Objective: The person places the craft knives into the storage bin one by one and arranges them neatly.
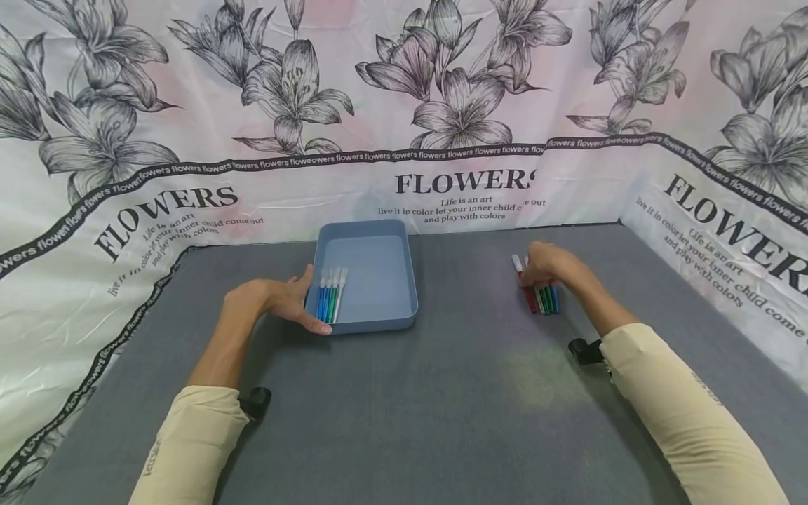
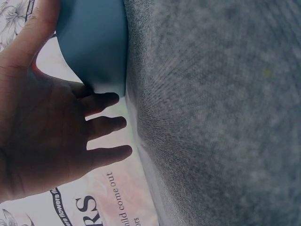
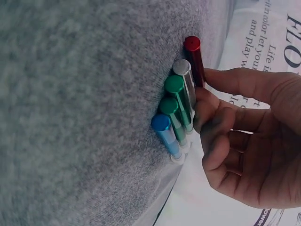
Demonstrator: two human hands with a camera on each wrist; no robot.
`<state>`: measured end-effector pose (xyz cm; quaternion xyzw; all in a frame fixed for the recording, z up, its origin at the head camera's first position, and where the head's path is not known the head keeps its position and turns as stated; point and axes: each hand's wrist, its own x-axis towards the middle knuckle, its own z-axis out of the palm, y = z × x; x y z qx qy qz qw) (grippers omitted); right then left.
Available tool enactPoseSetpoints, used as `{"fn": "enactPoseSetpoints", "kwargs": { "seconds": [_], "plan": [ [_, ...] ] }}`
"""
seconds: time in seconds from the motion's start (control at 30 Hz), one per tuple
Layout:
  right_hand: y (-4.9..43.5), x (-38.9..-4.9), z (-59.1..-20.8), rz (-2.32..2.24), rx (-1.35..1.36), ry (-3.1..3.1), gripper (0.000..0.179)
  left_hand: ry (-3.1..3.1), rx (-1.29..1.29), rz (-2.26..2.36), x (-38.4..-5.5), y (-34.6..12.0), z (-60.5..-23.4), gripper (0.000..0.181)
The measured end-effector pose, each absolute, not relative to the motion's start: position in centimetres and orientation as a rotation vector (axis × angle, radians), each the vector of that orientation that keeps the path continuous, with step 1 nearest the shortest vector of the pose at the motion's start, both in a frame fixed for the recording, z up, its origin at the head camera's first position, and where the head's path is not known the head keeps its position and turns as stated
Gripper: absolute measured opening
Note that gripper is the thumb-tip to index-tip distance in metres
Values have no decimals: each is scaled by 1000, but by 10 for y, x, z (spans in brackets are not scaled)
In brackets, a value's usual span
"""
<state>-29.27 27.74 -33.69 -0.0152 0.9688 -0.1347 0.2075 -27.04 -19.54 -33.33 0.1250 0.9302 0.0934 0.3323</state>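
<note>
Several slim markers (image 1: 325, 301) in blue, green and whitish colours with pale caps lie side by side along the left of a blue-grey tray (image 1: 412, 280). My left hand (image 1: 284, 303) is spread at the tray's front left corner, thumb at the front rim; in the left wrist view three fingers extend straight beside the tray wall (image 2: 96, 47). Over on the right, my right hand (image 1: 548, 264) pinches a red marker (image 3: 193, 47) between thumb and index finger. Right beside it lie a grey marker (image 3: 182, 68), two green markers (image 3: 175, 85) and a blue marker (image 3: 162, 124) in a row.
A dark grey cloth (image 1: 404, 407) covers the table. White sheeting with printed flowers (image 1: 467, 112) and lettering rises behind and along both sides. Black wrist-worn devices (image 1: 587, 351) sit under both forearms, near the cream sleeves (image 1: 682, 414).
</note>
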Motion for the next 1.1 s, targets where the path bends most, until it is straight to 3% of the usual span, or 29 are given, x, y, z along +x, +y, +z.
{"fn": "enactPoseSetpoints", "kwargs": {
  "seconds": [0.23, 0.53, 1.1],
  "plan": [
    [276, -292, -340, -373, -58, 2740, 21, 2431, 315, 239, -270, -197, -334, 146],
    [261, -282, -331, -603, -142, 2759, 39, 2433, 335, 239, -269, -195, -338, 147],
    [119, -281, -307, -880, -539, 2723, 44, 2468, 327, 217, -272, -195, -339, 148]
  ]
}}
